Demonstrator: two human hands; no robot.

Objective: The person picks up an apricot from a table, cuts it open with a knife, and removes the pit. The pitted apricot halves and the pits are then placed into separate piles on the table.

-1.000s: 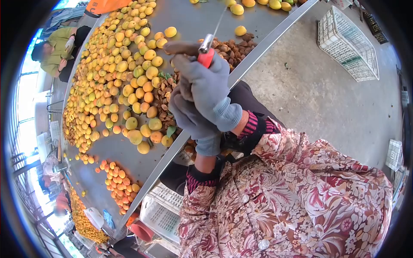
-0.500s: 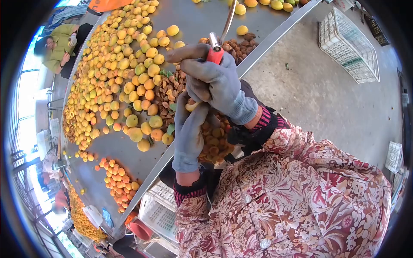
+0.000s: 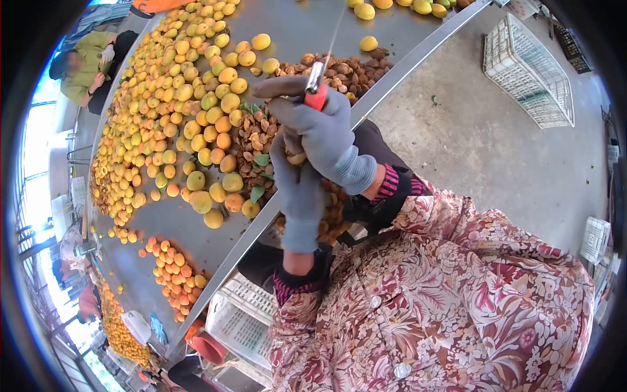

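Note:
My right hand [image 3: 323, 134], in a grey glove, is closed around a knife with a red handle [image 3: 316, 97]; its thin blade [image 3: 332, 39] points up over the table. My left hand [image 3: 297, 193], also gloved, sits just below and against the right, gripping a small apricot [image 3: 297, 159] between the two hands. Both hands hover over the metal table's edge [image 3: 392, 72]. Under them lies a heap of halved apricots [image 3: 334, 208].
The steel table [image 3: 196, 245] carries a large spread of yellow-orange apricots [image 3: 176, 111] and piles of brown pits [image 3: 258, 134]. White plastic crates stand on the concrete floor [image 3: 529, 65] and below the table [image 3: 241, 320]. A person in green [image 3: 85, 62] sits at the far side.
My left hand dropped away from the right, then came back up against it with the apricot. The knife blade swung from tilted to more upright.

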